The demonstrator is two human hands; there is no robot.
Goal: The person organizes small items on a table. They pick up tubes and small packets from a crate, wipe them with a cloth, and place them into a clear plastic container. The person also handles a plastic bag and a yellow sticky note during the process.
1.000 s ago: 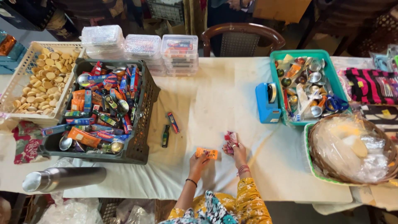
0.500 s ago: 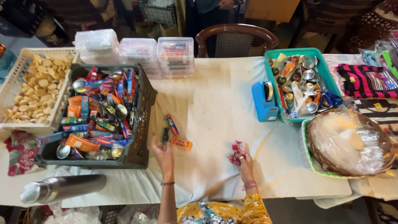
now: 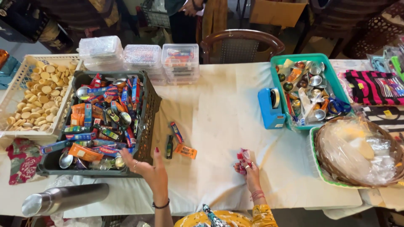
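Left hand (image 3: 145, 170) now by crate (image 3: 152, 110); right hand (image 3: 249, 171) holds seemingly crinkled red packet (image 3: 244, 157).

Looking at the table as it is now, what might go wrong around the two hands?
The left hand reaches at the dark crate, heaped high with packets, so a brush might tip some over the rim. The orange packet and two small tubes lie loose beside it and could get swept aside. The right hand pinches a small red packet lightly, so it may slip.
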